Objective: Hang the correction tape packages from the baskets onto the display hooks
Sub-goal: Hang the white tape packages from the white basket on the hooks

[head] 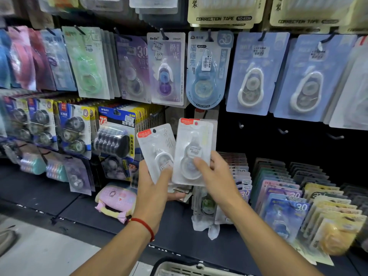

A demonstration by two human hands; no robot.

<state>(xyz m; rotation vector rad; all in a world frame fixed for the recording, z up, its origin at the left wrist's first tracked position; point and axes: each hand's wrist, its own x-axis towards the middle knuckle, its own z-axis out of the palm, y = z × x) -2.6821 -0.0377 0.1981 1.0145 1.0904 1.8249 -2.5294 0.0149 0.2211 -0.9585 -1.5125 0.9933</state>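
Nearest me, a basket (179, 268) rim shows at the bottom edge. From the left I see black multipacks (114, 134) hanging, then my left hand (153, 188) gripping a white package (157, 150), fingers curled behind it. My right hand (215, 176) pinches a second package (194, 148), thumb on its face. Bare hooks (282, 131) sit right of it, above racked packs (288, 212).
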